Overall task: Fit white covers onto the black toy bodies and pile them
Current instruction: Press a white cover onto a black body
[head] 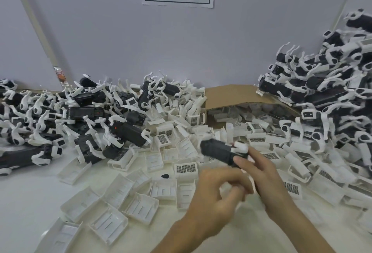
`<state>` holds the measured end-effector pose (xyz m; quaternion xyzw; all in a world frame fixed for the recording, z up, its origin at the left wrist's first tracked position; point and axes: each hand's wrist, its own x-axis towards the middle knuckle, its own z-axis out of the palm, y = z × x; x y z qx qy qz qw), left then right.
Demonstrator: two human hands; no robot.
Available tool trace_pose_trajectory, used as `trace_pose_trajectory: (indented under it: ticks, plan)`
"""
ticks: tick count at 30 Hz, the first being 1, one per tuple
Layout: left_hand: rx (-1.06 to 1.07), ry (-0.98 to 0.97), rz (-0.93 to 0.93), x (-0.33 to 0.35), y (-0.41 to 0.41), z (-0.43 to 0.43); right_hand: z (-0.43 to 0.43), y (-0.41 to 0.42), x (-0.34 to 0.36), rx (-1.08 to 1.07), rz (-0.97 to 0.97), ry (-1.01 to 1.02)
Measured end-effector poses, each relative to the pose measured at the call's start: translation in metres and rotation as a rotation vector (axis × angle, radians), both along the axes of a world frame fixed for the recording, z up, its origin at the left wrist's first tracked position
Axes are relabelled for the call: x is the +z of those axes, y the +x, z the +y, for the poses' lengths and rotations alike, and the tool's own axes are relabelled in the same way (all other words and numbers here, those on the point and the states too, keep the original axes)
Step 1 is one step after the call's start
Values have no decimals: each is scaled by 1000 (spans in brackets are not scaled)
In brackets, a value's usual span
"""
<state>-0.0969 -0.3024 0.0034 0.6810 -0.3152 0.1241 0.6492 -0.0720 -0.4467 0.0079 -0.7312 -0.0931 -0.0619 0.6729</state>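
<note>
black toy body (218,151) in right hand (267,178), left hand (215,192) just beside

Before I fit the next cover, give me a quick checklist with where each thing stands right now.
1. Black toy body in hand: ok, the right hand pinches one end and holds it up.
2. Cover on that body: not ok, none shows on it.
3. Cover ready in the left hand: cannot tell, its fingers are curled but blurred.
4. Loose white covers close by: ok, many lie just left of the hands.
5. Finished pile to add to: ok, heaped high on the right against the wall.
</note>
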Motion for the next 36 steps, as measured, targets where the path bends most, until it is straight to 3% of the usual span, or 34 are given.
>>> trace_pose_trajectory:
  ticks: [4, 7, 11, 15, 19, 23, 27, 31, 36]
  plan:
    - [26, -249, 282, 7, 11, 3, -8, 1, 1, -220, -201, 3]
    - [96, -237, 538, 3, 21, 10, -10, -2, -3, -249, -320, -19]
    - [3, -154, 756, 6, 23, 15, -6, -5, -8, -69, -361, -148]
    - [-4, -377, 928, 8, 21, 14, 7, -9, -12, 101, -383, -303]
    - [128, -414, 843, 8, 25, 16, 3, -7, -7, -120, -549, -469]
    - [61, -416, 779, 12, 33, 29, -14, -6, 3, -298, -398, -180]
    - [-80, -275, 766, 8, 31, 30, -22, -3, 6, -180, -339, -130]
    - [-1, -74, 636, 6, 23, 21, -11, -6, 3, -92, -340, -216]
    - [127, -58, 495, 4, 18, 12, -7, -5, -5, 52, -308, -247]
